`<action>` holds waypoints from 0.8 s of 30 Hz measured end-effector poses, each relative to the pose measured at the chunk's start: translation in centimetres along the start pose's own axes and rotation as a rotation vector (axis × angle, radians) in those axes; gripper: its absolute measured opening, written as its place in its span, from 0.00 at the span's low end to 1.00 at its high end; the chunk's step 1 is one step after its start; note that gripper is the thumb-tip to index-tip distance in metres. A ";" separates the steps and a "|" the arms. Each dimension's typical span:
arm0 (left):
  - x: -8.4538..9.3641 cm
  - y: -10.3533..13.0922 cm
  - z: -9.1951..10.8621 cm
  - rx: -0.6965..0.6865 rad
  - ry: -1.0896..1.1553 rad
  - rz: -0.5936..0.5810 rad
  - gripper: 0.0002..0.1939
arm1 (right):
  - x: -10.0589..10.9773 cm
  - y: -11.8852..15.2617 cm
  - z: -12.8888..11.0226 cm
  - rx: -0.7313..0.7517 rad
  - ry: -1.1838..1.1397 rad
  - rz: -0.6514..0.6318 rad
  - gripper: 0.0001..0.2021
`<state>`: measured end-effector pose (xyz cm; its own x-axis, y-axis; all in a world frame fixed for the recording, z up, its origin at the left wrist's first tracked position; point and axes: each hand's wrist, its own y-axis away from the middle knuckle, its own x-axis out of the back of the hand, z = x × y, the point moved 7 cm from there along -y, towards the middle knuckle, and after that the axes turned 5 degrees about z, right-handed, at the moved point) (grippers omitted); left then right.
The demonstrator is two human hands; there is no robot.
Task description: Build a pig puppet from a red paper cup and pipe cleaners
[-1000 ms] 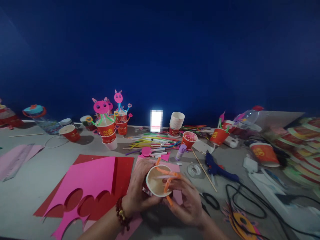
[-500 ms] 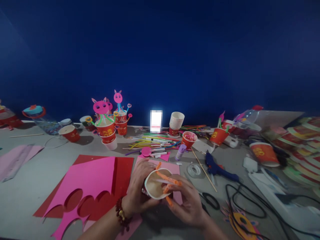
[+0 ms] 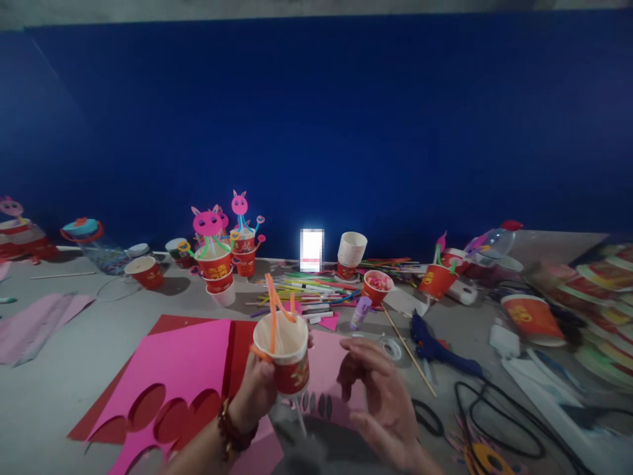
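My left hand (image 3: 260, 389) grips a red paper cup (image 3: 291, 375) by its left side, the thumb near the rim. Orange pipe cleaners or straws (image 3: 271, 310) stand up out of the cup, and one pokes out at its left side. A thin pale stick (image 3: 300, 417) extends below the cup's base. My right hand (image 3: 378, 396) is apart from the cup, to its right, fingers curved and spread with nothing between them. Under the hands lies pale pink paper (image 3: 329, 356) with several oval holes cut in it.
Bright pink cut paper (image 3: 182, 356) lies on red sheets at left. Finished cup figures (image 3: 217, 264) stand behind. Coloured sticks and markers (image 3: 306, 290), a glue stick (image 3: 361, 313), tape (image 3: 391, 348) and a blue glue gun (image 3: 440, 346) with a looping black cord lie further right.
My right hand has let go of the cup and moved right. My left hand has brought the cup left and turned it more upright. The whole view has tilted up slightly.
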<state>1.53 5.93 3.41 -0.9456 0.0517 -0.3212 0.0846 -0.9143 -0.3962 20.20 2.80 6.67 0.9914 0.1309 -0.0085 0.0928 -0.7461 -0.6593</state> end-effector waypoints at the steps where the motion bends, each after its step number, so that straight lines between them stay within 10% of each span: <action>1: -0.2 -0.2 -0.4 0.068 0.083 -0.016 0.40 | -0.1 -0.1 0.3 -0.040 0.014 -0.015 0.25; 11: -4.1 1.5 -3.0 0.362 0.217 -0.368 0.47 | -2.2 0.1 2.0 -0.205 -0.065 -0.112 0.32; 24: -2.4 1.9 -4.2 0.359 0.252 -0.126 0.33 | -1.9 0.0 2.6 -0.322 0.292 -0.079 0.25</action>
<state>5.28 5.77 -0.19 -0.8319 0.2272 -0.5064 -0.1828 -0.9736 -0.1366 18.12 4.29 4.72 0.9604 0.0406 0.2758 0.1481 -0.9125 -0.3813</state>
